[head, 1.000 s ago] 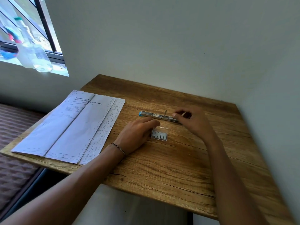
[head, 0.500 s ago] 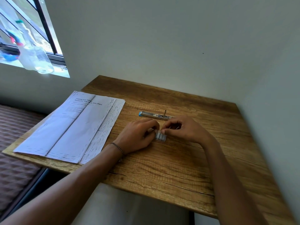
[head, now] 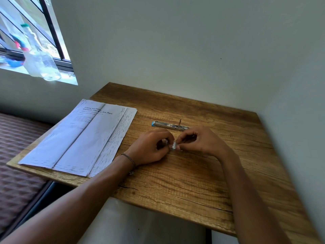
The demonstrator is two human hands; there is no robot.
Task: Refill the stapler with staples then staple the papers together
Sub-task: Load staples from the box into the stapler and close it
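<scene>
A slim metal stapler (head: pixel 168 125) with a blue tip lies opened flat on the wooden table (head: pixel 190 182), a small pin standing up from its middle. Just in front of it, my left hand (head: pixel 153 147) and my right hand (head: pixel 200 140) meet fingertip to fingertip around a small block of staples (head: pixel 173 145), which is lifted slightly off the wood. Both hands pinch it; most of the block is hidden by fingers. A stack of printed papers (head: pixel 82 138) lies fanned at the table's left side.
The table stands in a corner, with walls behind and to the right. A clear plastic bottle (head: pixel 39 57) stands on the window sill at the upper left. A brown quilted surface (head: pixel 15 173) lies left of the table, lower down.
My right hand left the stapler and came down to the staples block beside my left hand. The block, flat on the table before, is now gripped between both hands and turned on edge.
</scene>
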